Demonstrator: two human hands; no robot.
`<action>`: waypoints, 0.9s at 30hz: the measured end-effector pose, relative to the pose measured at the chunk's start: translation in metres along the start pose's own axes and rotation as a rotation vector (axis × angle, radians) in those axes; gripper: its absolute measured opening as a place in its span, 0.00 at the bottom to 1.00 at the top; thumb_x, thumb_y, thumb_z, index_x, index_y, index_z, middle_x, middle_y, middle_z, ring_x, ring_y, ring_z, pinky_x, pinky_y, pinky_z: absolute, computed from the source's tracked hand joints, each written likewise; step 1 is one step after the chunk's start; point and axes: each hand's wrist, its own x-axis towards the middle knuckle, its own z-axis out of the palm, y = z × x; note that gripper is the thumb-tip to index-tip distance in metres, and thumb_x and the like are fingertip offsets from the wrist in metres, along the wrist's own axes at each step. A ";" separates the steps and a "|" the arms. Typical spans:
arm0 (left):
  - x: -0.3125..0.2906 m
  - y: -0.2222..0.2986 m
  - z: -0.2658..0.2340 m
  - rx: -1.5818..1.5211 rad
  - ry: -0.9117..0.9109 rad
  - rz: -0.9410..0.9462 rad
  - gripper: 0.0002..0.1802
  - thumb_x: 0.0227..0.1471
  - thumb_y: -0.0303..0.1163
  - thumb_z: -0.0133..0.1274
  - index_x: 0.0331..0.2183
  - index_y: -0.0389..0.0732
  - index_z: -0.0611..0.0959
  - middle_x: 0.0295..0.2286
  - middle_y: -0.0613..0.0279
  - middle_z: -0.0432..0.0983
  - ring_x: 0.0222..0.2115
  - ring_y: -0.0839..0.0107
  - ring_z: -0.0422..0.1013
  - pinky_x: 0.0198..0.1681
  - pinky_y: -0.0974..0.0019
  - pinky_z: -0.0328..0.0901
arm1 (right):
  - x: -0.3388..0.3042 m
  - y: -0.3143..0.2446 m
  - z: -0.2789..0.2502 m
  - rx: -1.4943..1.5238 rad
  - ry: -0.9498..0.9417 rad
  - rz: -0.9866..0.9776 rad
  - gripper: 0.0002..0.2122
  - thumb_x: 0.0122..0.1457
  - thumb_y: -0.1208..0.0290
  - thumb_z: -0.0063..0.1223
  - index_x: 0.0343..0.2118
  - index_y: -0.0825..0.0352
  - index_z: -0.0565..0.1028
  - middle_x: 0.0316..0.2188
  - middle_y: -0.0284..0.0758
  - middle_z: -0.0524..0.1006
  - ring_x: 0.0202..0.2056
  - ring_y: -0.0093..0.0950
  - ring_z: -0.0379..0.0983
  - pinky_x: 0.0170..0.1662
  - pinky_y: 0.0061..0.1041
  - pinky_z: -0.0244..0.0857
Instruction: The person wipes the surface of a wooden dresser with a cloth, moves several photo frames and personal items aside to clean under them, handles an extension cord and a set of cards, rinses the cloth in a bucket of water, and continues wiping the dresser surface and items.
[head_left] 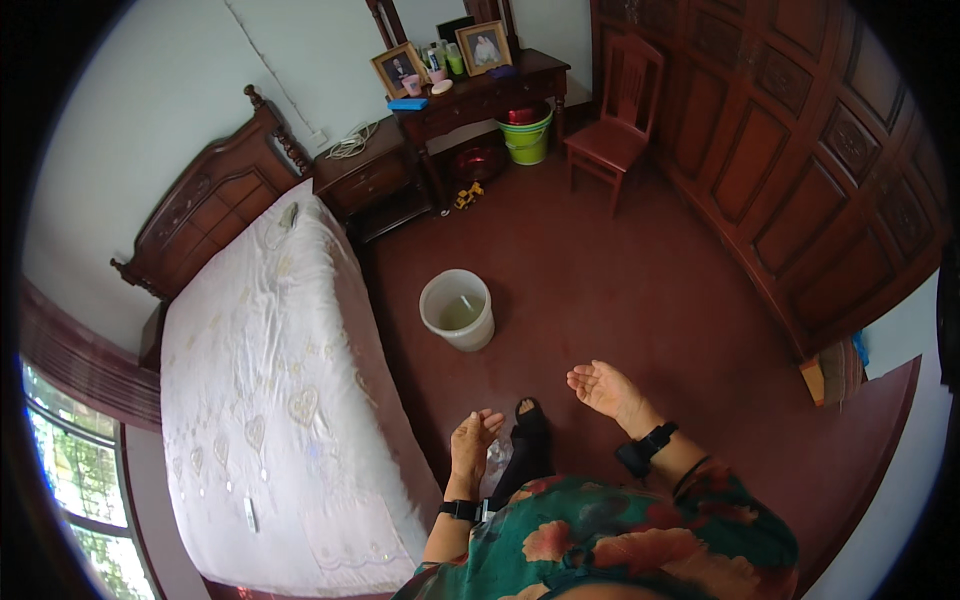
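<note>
My left hand [474,441] is held out in front of me with its fingers loosely bent and nothing visible in it. To its right, my right hand [606,390] is raised palm up, fingers stretched and empty. Both hands wear black wrist straps. Ahead of them on the floor stands a white plastic bucket [480,335], partly filled with cloudy liquid, with a small pale item inside. Neither hand touches the bucket. Close to my left wrist, something clear and crinkled like plastic [497,458] shows low down, partly hidden. My sandalled foot [528,408] is between the hands.
A bed [270,350] with a white cover lies along the left. Behind are a nightstand [365,170] with a coiled cable, a dressing table [480,95] with framed photos, a green bucket [527,145] and a wooden chair [615,130]. A dark wood wardrobe [770,150] lines the right.
</note>
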 end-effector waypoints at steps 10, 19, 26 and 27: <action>0.197 0.090 0.072 0.262 -0.116 -0.038 0.33 0.58 0.33 0.53 0.62 0.48 0.61 0.50 0.63 0.72 0.44 0.73 0.70 0.45 0.67 0.65 | 0.121 -0.132 0.077 -0.126 0.016 -0.137 0.14 0.64 0.64 0.46 0.47 0.69 0.71 0.44 0.43 0.75 0.46 0.36 0.71 0.45 0.31 0.68; 0.345 0.143 0.142 0.234 -0.067 0.000 0.21 0.63 0.42 0.44 0.30 0.36 0.83 0.44 0.55 0.77 0.42 0.68 0.72 0.48 0.65 0.66 | 0.255 -0.257 0.072 -0.252 -0.280 -0.015 0.16 0.66 0.65 0.41 0.52 0.66 0.68 0.47 0.40 0.75 0.45 0.31 0.73 0.44 0.29 0.69; 0.435 0.165 0.145 0.160 0.207 -0.001 0.19 0.59 0.37 0.49 0.50 0.40 0.74 0.43 0.59 0.76 0.42 0.67 0.73 0.42 0.66 0.68 | 0.362 -0.379 0.097 -0.375 -0.053 0.046 0.14 0.65 0.65 0.42 0.48 0.66 0.70 0.45 0.41 0.76 0.39 0.31 0.75 0.39 0.27 0.68; 0.446 0.166 0.142 0.137 0.200 0.026 0.19 0.59 0.37 0.49 0.50 0.40 0.74 0.43 0.58 0.76 0.41 0.66 0.74 0.42 0.66 0.68 | 0.377 -0.393 0.102 -0.382 -0.043 0.054 0.13 0.65 0.65 0.43 0.48 0.66 0.70 0.41 0.41 0.78 0.37 0.30 0.75 0.38 0.26 0.68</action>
